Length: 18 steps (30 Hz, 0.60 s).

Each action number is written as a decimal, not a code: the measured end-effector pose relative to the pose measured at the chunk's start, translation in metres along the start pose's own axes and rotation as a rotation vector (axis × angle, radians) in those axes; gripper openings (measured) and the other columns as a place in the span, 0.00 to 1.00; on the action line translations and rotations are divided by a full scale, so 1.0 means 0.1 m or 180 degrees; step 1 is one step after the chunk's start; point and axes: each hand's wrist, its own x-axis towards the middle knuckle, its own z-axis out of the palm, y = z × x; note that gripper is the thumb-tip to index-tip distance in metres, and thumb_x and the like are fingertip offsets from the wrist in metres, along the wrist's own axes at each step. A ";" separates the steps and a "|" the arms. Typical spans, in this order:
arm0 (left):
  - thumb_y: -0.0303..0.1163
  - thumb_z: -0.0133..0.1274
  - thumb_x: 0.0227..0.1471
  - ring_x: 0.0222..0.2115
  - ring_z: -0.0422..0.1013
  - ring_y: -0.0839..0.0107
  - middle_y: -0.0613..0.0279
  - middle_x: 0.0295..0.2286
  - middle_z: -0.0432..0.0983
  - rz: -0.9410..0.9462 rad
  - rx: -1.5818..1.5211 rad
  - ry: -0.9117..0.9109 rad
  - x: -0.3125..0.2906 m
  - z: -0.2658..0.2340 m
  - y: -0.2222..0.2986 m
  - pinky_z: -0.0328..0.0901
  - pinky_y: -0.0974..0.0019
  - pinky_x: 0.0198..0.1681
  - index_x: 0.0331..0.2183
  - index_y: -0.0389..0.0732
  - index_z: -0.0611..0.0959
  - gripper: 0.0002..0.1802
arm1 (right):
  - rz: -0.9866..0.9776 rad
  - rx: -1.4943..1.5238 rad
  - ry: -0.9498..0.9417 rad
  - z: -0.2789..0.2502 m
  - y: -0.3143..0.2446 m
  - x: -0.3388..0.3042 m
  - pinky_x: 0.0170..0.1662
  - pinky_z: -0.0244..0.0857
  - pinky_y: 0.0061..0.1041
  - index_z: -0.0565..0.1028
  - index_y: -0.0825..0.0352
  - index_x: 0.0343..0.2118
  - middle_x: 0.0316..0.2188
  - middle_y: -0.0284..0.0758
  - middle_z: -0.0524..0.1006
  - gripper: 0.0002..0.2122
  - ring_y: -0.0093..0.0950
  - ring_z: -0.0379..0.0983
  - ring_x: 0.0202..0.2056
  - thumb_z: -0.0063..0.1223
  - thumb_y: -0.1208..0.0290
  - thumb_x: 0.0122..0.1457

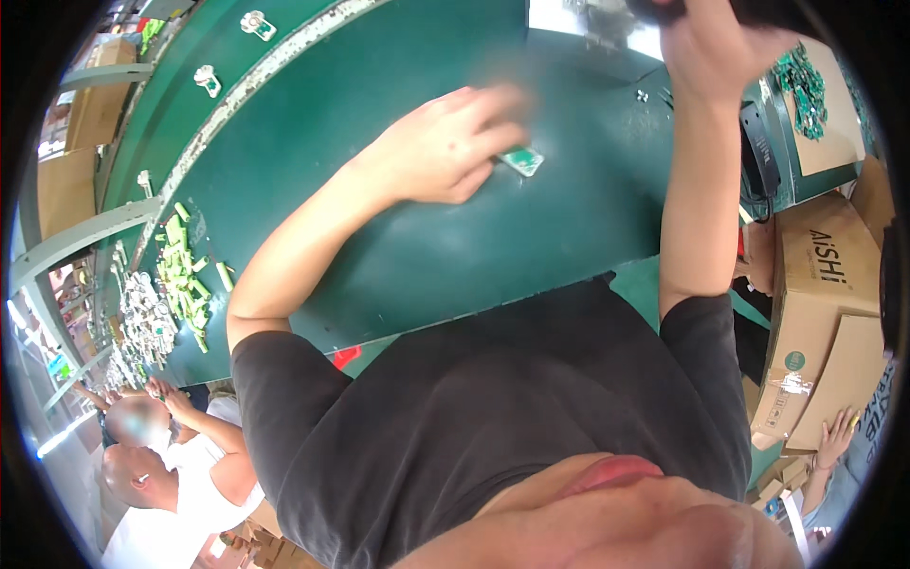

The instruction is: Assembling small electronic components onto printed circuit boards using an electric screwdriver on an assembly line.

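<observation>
My left hand [453, 142] is low over the green tabletop [408, 266], its index finger smeared by motion. A small green circuit board with a pale edge [521, 161] juts out from under its curled fingers, which seem closed on it. At the top right is my right hand [716, 52], raised with its fingers bent around a dark object [656, 11]. The picture's edge cuts off those fingers, so the object's kind is hidden. A bright, shiny metal surface [592, 28] lies just left of this hand.
Yellow-green cylinders [185, 275] and a heap of silvery parts [142, 322] lie left. Beyond a worn rail [256, 76] sit small white-and-green pieces [258, 25]. Rightward are a black device [758, 152], piled circuit boards [804, 95] and a cardboard box [820, 275]. A co-worker [190, 474] sits lower left.
</observation>
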 end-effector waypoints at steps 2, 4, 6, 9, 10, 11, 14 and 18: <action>0.20 0.55 0.40 0.50 0.72 0.52 0.54 0.47 0.74 0.0322 0.0332 0.0301 0.09 0.11 -0.12 0.70 0.54 0.52 0.37 0.40 0.81 0.17 | 0.0398 -0.0289 0.0069 0.15 0.08 -0.06 0.22 0.66 0.17 0.60 0.67 0.62 0.42 0.35 0.73 0.32 0.17 0.70 0.20 0.50 0.93 0.53; 0.22 0.57 0.43 0.54 0.69 0.50 0.57 0.52 0.73 0.0595 0.0844 0.0756 0.11 0.13 -0.18 0.69 0.52 0.55 0.38 0.42 0.83 0.15 | 0.1185 -0.0684 0.0085 0.23 0.05 -0.12 0.22 0.66 0.18 0.65 0.69 0.58 0.39 0.33 0.74 0.29 0.18 0.71 0.20 0.51 0.92 0.52; 0.23 0.57 0.45 0.55 0.68 0.50 0.56 0.53 0.73 0.0433 0.0604 0.0788 0.06 0.12 -0.19 0.68 0.51 0.56 0.38 0.42 0.83 0.14 | 0.1025 -0.0219 -0.0137 0.18 0.03 -0.16 0.22 0.66 0.18 0.64 0.69 0.59 0.39 0.34 0.74 0.29 0.18 0.70 0.19 0.51 0.92 0.52; 0.25 0.55 0.48 0.56 0.67 0.49 0.53 0.53 0.73 0.0197 0.0176 0.0817 0.01 0.05 -0.16 0.67 0.50 0.57 0.40 0.40 0.84 0.14 | 0.0755 0.0560 -0.0233 0.22 0.01 -0.27 0.21 0.65 0.19 0.60 0.68 0.63 0.40 0.37 0.72 0.30 0.18 0.68 0.17 0.48 0.91 0.55; 0.30 0.60 0.48 0.55 0.69 0.45 0.46 0.56 0.71 0.0230 0.0062 0.0738 0.04 -0.02 -0.14 0.67 0.50 0.58 0.42 0.40 0.85 0.16 | 0.0750 0.0716 -0.0243 0.26 -0.02 -0.33 0.20 0.65 0.19 0.59 0.67 0.64 0.40 0.38 0.72 0.31 0.19 0.67 0.16 0.48 0.90 0.57; 0.35 0.65 0.48 0.55 0.70 0.41 0.38 0.58 0.69 0.0267 -0.0057 0.0659 0.04 -0.03 -0.12 0.66 0.50 0.58 0.44 0.40 0.85 0.19 | 0.0696 0.0839 -0.0293 0.27 0.01 -0.39 0.20 0.65 0.19 0.58 0.67 0.64 0.39 0.38 0.72 0.30 0.19 0.67 0.16 0.48 0.90 0.57; 0.32 0.68 0.46 0.55 0.69 0.42 0.40 0.60 0.67 0.0147 -0.0389 0.0769 0.00 0.07 -0.21 0.66 0.49 0.58 0.37 0.38 0.87 0.15 | 0.0868 0.1009 -0.0478 0.38 0.07 -0.55 0.20 0.64 0.19 0.57 0.67 0.65 0.38 0.38 0.72 0.29 0.18 0.67 0.16 0.49 0.87 0.60; 0.31 0.70 0.43 0.55 0.69 0.46 0.42 0.58 0.67 0.0234 -0.0576 0.0975 -0.04 0.17 -0.30 0.67 0.51 0.57 0.34 0.38 0.88 0.14 | 0.1025 0.0623 -0.0516 0.51 0.11 -0.71 0.19 0.62 0.17 0.57 0.68 0.64 0.38 0.37 0.72 0.30 0.17 0.67 0.17 0.52 0.87 0.60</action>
